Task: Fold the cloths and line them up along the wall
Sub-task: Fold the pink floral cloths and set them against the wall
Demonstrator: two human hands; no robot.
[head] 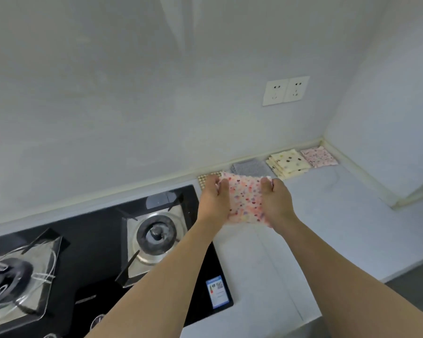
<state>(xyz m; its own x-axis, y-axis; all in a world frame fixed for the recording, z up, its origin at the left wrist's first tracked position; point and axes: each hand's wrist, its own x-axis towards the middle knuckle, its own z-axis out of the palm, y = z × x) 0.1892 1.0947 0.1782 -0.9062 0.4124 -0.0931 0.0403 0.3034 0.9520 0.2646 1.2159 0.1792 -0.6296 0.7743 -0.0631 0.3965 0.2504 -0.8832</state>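
Observation:
I hold a white cloth with pink and purple spots (pixel 245 200) above the counter, stretched between both hands. My left hand (pixel 214 200) grips its left edge and my right hand (pixel 276 200) grips its right edge. Along the wall behind it lie folded cloths in a row: a tan checked cloth (pixel 205 178) partly hidden by my left hand, a grey cloth (pixel 250 167), a cream cloth with dark dots (pixel 288 162) and a pink patterned cloth (pixel 319 156) in the corner.
A black gas hob (pixel 103 252) with two burners fills the counter to the left. The pale counter (pixel 327 215) runs right to a side wall. A double wall socket (pixel 286 90) sits above the cloths.

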